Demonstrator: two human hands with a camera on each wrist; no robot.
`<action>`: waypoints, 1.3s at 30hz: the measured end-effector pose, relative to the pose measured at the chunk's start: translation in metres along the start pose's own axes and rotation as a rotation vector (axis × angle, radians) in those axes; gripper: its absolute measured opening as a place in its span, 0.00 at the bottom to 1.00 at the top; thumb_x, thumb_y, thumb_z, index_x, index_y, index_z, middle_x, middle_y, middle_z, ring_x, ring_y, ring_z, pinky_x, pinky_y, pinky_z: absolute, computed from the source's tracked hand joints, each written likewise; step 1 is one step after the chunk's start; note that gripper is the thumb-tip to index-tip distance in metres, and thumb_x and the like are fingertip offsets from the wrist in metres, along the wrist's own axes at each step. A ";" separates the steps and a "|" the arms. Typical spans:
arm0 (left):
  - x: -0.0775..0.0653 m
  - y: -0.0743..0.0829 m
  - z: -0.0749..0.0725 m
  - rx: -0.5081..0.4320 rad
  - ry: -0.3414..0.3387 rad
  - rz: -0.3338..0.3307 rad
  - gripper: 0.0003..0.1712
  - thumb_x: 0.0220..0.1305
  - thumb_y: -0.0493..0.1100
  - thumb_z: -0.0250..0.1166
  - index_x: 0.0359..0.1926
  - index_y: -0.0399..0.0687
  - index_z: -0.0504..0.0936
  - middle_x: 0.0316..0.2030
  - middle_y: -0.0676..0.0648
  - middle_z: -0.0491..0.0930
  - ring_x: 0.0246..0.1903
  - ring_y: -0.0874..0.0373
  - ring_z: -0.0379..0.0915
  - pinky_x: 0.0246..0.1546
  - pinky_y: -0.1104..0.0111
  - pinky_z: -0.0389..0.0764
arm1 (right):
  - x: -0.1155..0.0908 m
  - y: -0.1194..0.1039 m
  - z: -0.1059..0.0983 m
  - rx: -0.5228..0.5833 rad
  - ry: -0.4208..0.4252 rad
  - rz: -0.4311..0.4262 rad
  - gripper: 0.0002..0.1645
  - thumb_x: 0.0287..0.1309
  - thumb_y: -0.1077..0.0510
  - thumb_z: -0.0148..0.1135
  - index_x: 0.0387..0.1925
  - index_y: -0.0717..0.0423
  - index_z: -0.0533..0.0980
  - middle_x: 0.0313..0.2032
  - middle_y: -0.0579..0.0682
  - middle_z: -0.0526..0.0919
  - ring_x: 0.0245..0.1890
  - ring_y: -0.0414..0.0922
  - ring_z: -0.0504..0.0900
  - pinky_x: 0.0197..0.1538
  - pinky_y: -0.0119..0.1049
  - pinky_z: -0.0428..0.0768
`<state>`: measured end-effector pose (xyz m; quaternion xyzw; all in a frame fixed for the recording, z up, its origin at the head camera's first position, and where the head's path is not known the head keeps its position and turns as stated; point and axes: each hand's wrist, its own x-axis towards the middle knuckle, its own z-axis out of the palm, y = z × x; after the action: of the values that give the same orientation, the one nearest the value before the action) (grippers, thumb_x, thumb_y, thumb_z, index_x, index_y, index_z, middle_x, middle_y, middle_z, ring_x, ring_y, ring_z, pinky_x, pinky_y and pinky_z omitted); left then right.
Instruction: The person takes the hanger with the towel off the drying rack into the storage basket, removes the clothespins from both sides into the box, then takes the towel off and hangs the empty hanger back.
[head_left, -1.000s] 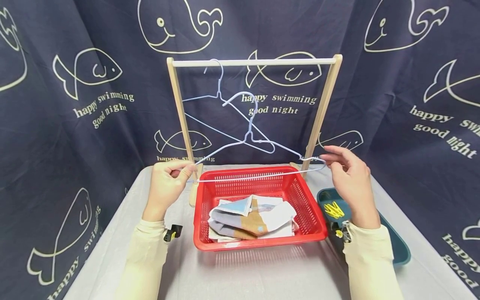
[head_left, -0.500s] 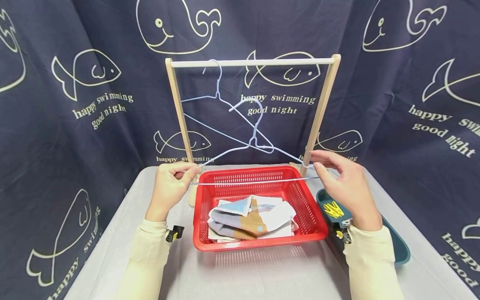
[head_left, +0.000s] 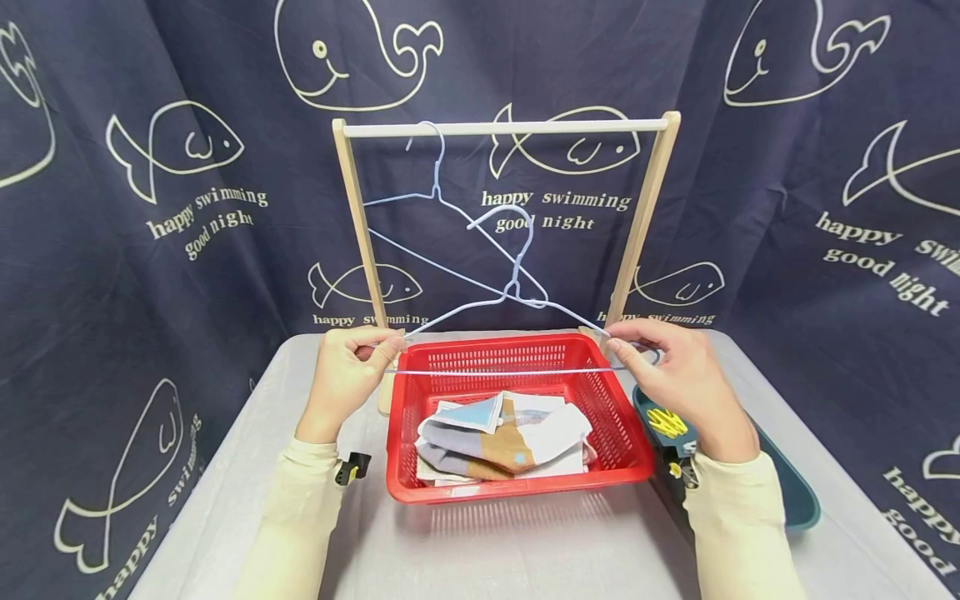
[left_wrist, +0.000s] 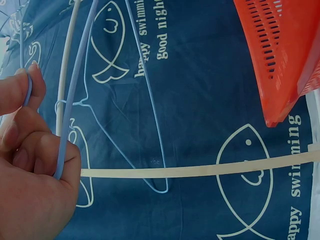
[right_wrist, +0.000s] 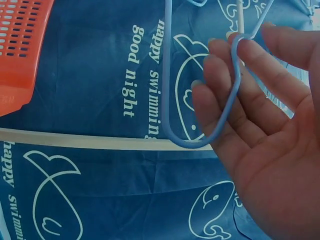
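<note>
A light blue wire hanger is held up in front of the rack, hook at the top. My left hand pinches its left shoulder between thumb and index finger; in the left wrist view the hanger's lower bar crosses the palm of that hand. On the other side, my right hand pinches the right shoulder. The right wrist view shows the hanger's rounded corner lying along the fingers of the right hand. A second blue hanger hangs from the rack behind.
Behind the hands stands a wooden rack with a white rail. A red basket below the hanger holds folded printed cloths. At right, a dark green tray contains yellow clips. A dark patterned curtain surrounds the grey table.
The held hanger has dropped slightly and shifted right. My right hand has moved left and down, from the hanger's end onto its shoulder. My left hand has edged right.
</note>
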<state>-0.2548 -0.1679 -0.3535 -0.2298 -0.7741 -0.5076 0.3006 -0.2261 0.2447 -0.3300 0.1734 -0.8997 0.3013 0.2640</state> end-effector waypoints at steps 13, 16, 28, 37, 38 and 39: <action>-0.001 -0.001 0.003 0.011 -0.006 -0.008 0.05 0.61 0.34 0.74 0.39 0.39 0.92 0.19 0.47 0.81 0.15 0.62 0.64 0.16 0.72 0.64 | 0.002 0.003 0.008 -0.028 -0.023 -0.045 0.07 0.64 0.57 0.71 0.42 0.49 0.88 0.28 0.44 0.85 0.25 0.42 0.76 0.28 0.33 0.77; -0.001 -0.002 0.003 0.023 -0.009 -0.016 0.06 0.61 0.35 0.74 0.39 0.37 0.92 0.21 0.46 0.83 0.16 0.63 0.65 0.16 0.72 0.65 | 0.002 0.004 0.008 -0.027 -0.008 -0.069 0.05 0.63 0.59 0.71 0.41 0.49 0.88 0.25 0.43 0.82 0.23 0.41 0.74 0.26 0.33 0.73; -0.001 -0.005 0.003 0.021 -0.025 -0.022 0.06 0.61 0.36 0.75 0.39 0.40 0.92 0.15 0.51 0.72 0.15 0.61 0.61 0.15 0.70 0.62 | 0.001 0.002 0.008 -0.017 0.017 -0.096 0.08 0.60 0.65 0.72 0.41 0.54 0.88 0.26 0.44 0.84 0.21 0.40 0.73 0.25 0.31 0.74; -0.001 -0.002 0.004 0.014 -0.025 -0.005 0.05 0.62 0.36 0.74 0.38 0.39 0.92 0.24 0.48 0.83 0.18 0.61 0.67 0.20 0.72 0.68 | 0.000 0.000 0.005 -0.007 0.065 -0.128 0.08 0.58 0.66 0.73 0.40 0.55 0.88 0.29 0.47 0.87 0.23 0.39 0.76 0.29 0.25 0.76; -0.001 -0.002 0.004 0.022 -0.027 -0.002 0.05 0.62 0.36 0.74 0.38 0.40 0.92 0.24 0.48 0.83 0.19 0.61 0.68 0.20 0.73 0.69 | 0.000 -0.001 0.004 -0.007 0.074 -0.135 0.09 0.58 0.67 0.73 0.40 0.55 0.88 0.29 0.47 0.87 0.24 0.39 0.77 0.29 0.24 0.76; -0.001 0.000 0.003 0.029 -0.030 0.000 0.05 0.63 0.37 0.74 0.38 0.40 0.92 0.25 0.48 0.84 0.20 0.61 0.70 0.22 0.74 0.71 | -0.001 -0.001 0.003 -0.007 0.085 -0.143 0.09 0.57 0.67 0.73 0.39 0.55 0.88 0.29 0.47 0.87 0.24 0.38 0.77 0.30 0.23 0.76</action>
<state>-0.2549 -0.1651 -0.3557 -0.2332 -0.7857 -0.4929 0.2921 -0.2261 0.2418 -0.3320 0.2232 -0.8741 0.2857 0.3233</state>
